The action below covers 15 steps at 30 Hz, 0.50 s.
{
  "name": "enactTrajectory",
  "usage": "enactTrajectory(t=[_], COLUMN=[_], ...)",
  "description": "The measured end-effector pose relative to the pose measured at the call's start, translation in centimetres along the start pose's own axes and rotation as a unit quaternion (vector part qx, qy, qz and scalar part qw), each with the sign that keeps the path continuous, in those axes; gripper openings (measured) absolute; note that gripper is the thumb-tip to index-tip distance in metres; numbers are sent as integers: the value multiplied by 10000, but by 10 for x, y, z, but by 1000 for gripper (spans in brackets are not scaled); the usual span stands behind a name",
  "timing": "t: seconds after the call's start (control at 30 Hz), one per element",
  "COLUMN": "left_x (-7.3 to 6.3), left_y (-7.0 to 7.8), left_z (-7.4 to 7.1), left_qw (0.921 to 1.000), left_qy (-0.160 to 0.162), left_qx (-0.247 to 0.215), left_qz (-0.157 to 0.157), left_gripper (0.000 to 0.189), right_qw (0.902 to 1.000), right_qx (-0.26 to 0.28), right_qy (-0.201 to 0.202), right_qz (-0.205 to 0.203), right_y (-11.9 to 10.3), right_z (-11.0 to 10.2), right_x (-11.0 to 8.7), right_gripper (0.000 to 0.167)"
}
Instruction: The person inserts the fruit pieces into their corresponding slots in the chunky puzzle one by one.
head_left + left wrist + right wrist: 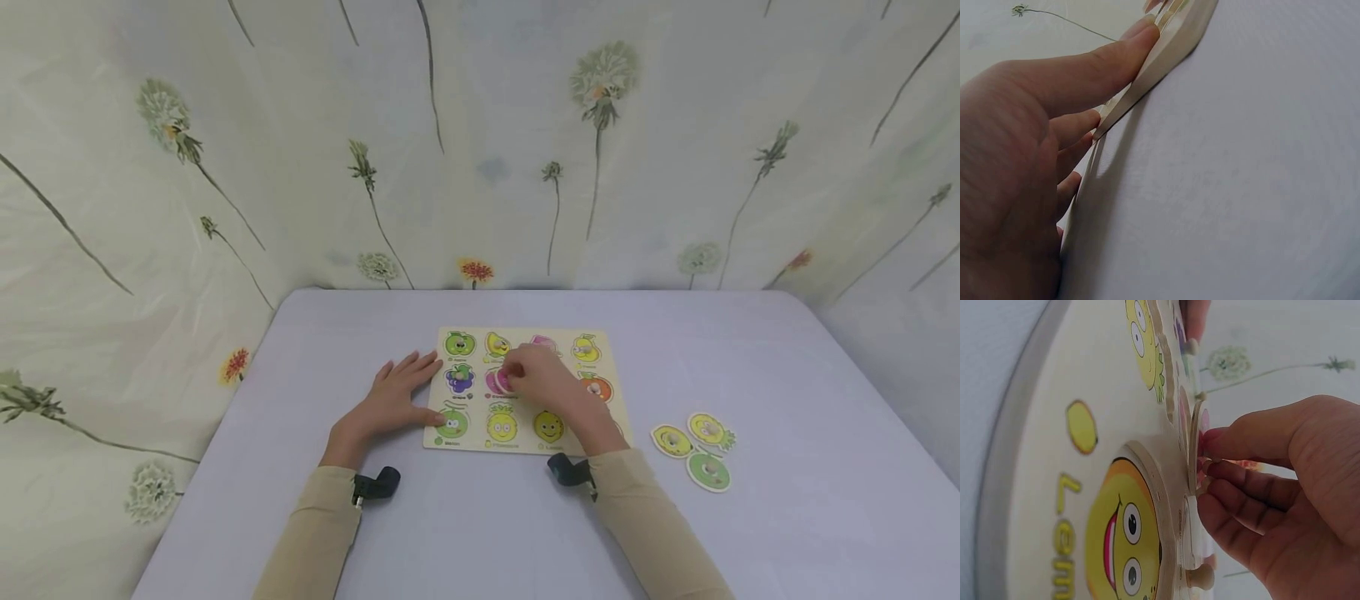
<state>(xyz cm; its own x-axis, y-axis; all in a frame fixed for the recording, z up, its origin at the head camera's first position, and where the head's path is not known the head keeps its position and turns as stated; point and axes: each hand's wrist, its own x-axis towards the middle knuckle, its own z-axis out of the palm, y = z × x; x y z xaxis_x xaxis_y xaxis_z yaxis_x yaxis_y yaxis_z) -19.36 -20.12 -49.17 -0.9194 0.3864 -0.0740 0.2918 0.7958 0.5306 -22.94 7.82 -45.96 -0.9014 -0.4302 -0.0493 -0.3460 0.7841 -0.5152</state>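
A wooden fruit puzzle board [525, 415] lies flat on the table. My right hand [542, 379] pinches the pink strawberry puzzle piece [495, 381] between thumb and fingers, over the middle row at its strawberry label. In the right wrist view, that piece [1194, 447] stands slightly tilted against the board's face, its knob mostly hidden by the fingertips. On the board's left edge rests my left hand [390, 402], fingers spread and the thumb over the melon picture. The left wrist view shows the thumb [1094, 78] along the board's edge.
To the right of the board, a lemon piece [672, 442], a pineapple piece [708, 429] and a melon piece [708, 472] lie close together. Apple [460, 343], grape [460, 379] and orange [596, 387] pieces sit in the board. A flowered curtain [480, 167] hangs behind the table.
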Motion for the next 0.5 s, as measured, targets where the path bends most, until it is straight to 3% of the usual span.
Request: enactTrajectory(t=[0.5], left_x=[2], left_y=[-2], left_z=[1], left_qw=[10000], left_qy=[-18], left_qx=[44], left_qz=[-65], left_gripper=[101], right_qw=[9999], right_qx=[-87], right_qy=[-122], right_qz=[-61], right_y=[-8], right_z=[1], right_x=[4], right_gripper=[11])
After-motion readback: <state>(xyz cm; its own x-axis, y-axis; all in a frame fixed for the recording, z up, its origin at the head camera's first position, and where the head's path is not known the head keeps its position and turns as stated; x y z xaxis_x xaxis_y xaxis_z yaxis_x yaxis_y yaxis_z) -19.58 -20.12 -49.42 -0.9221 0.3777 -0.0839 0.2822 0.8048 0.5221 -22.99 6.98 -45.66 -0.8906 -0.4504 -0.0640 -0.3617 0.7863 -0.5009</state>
